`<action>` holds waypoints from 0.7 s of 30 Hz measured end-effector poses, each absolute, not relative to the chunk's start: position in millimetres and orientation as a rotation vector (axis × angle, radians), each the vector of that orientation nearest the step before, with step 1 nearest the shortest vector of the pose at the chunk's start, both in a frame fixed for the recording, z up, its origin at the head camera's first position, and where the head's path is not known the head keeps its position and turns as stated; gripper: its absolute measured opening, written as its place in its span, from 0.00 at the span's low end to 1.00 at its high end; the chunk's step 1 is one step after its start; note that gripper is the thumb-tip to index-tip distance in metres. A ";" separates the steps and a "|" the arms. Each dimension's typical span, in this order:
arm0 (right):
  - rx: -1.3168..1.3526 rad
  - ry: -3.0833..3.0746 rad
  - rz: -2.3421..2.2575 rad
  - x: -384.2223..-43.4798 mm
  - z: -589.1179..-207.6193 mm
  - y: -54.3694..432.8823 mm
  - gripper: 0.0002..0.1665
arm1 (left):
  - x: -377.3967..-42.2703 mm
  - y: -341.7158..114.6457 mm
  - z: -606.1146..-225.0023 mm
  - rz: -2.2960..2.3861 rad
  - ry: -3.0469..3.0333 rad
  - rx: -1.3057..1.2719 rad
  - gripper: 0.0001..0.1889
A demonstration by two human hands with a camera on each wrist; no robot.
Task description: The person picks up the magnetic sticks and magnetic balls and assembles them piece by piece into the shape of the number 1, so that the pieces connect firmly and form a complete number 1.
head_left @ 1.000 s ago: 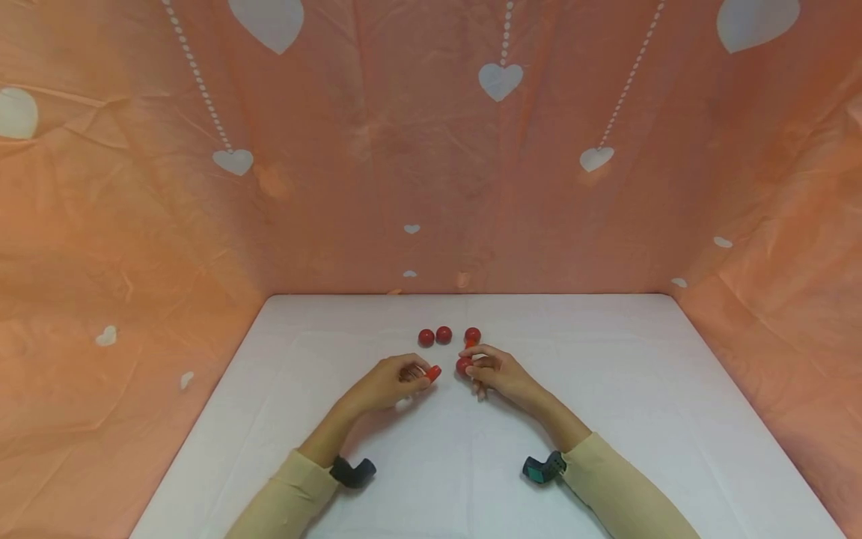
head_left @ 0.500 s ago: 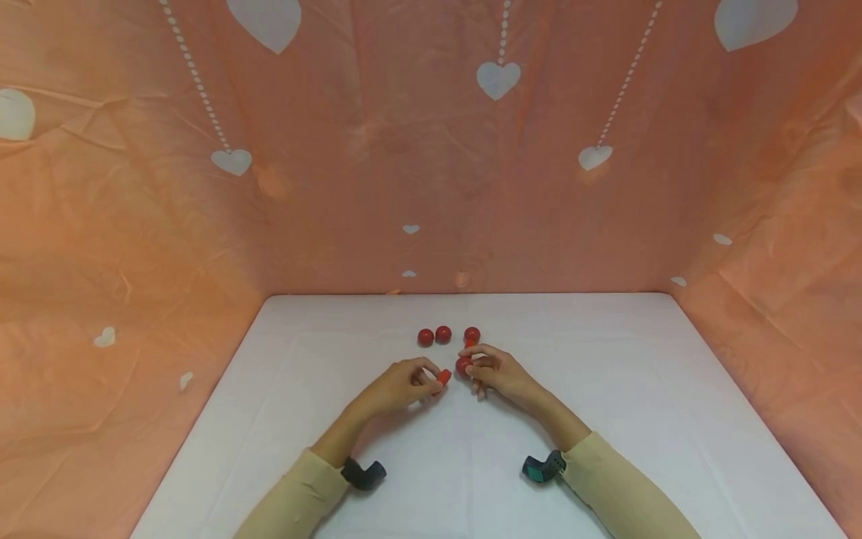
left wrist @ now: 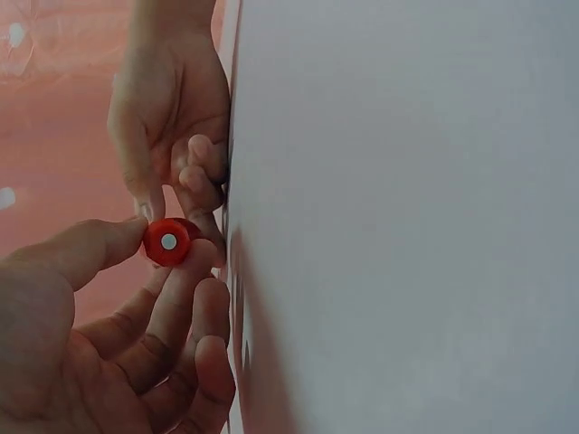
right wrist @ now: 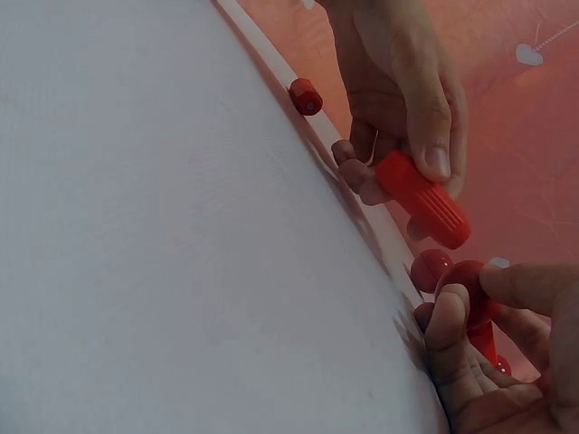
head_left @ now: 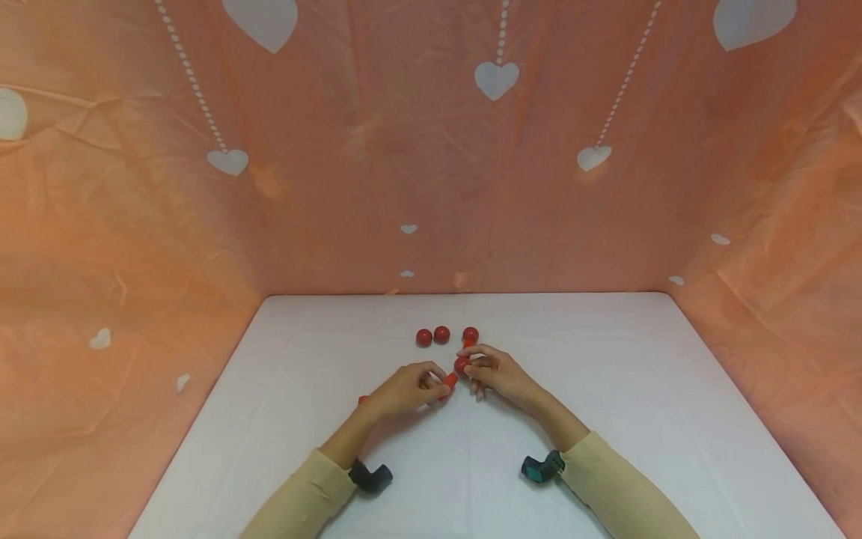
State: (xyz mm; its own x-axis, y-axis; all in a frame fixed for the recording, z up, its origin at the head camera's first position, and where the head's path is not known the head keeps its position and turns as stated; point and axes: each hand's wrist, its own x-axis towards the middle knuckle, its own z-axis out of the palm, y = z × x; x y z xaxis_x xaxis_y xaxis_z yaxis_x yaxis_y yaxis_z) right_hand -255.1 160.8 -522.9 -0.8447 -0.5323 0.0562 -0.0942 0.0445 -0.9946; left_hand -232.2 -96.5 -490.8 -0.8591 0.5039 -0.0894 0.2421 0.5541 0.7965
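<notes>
- A ribbed red rod [right wrist: 423,199] is pinched in the left hand [head_left: 408,389], the grip closed to the rod's width, just below centre of the head view.
- A red ball [head_left: 462,365] is pinched by the right hand [head_left: 501,374], slightly higher in frame; another rod [right wrist: 484,342] and a far ball [head_left: 471,335] are apparently joined to it.
- The step in hand is judged to be rod-to-ball joining; a small gap is seen.
- Next, the rod's end should be aligned and pressed on, the ball being steadied.
</notes>
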 end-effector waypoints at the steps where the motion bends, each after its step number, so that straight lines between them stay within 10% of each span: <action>1: -0.635 1.997 -1.863 -255.1 -522.8 160.8 0.23 | -232.0 -95.9 -490.7 1.203 2.485 0.610 0.10; 21: -0.629 1.978 -1.876 -255.2 -524.4 160.9 0.23 | -229.0 -82.0 -493.1 1.235 2.481 0.578 0.12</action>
